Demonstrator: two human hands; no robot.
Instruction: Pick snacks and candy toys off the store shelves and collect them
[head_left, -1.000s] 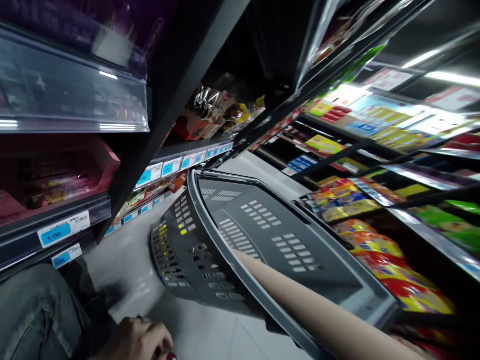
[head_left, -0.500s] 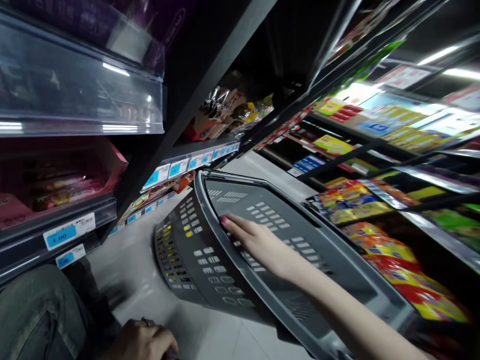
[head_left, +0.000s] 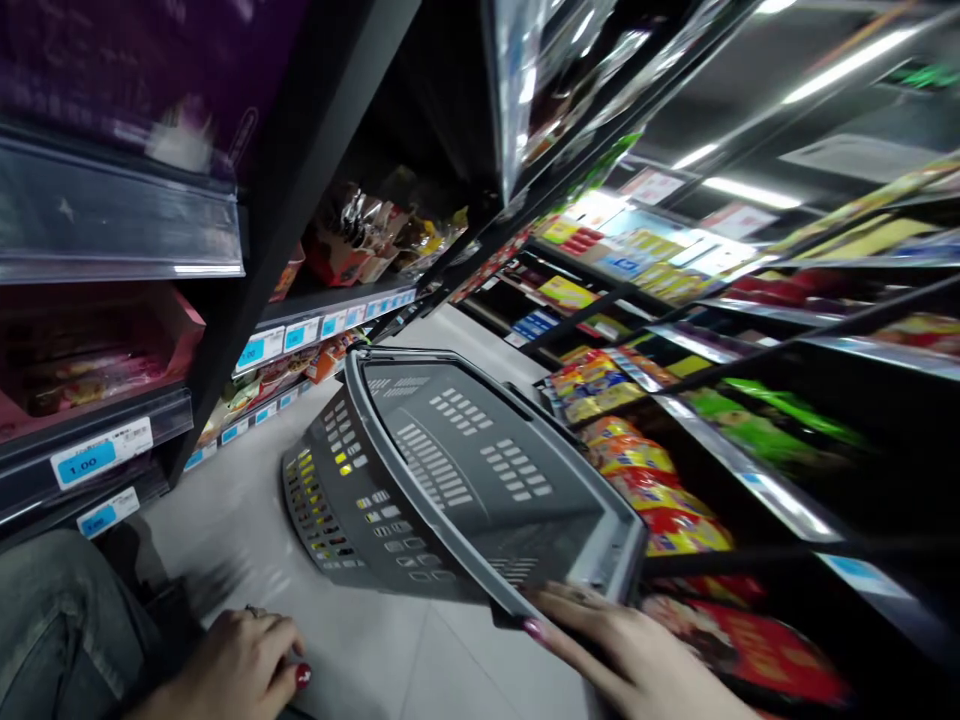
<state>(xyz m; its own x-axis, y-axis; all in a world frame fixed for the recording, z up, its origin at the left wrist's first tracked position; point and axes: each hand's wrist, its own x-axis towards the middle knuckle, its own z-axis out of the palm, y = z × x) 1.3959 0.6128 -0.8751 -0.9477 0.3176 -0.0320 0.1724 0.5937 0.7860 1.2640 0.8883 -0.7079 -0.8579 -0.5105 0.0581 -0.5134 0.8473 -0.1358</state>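
A grey plastic shopping basket [head_left: 491, 440] with slotted walls stands tilted in view on the floor. My right hand [head_left: 622, 640] grips its near rim, thumb on the outer side and fingers over the inner side. No goods show in the part of the basket I can see. At the lower left, my left hand [head_left: 240, 660] hangs near my knee [head_left: 67, 620], wearing a ring. Its fingers are loosely curled in, with the red thumbnail beside them, and nothing shows in them.
Dark shelves with price tags [head_left: 101, 455] and a pink open carton [head_left: 105, 370] rise close on the left. Packaged goods [head_left: 360, 240] sit deeper on that side. Across the aisle, more shelves hold red and yellow bags [head_left: 645, 480]. Pale tiled floor [head_left: 382, 650] lies between.
My right hand has moved from inside the basket's far left rim to its near rim. My view has turned right, so the shelves and basket appear further left. My left hand stays low, still curled.
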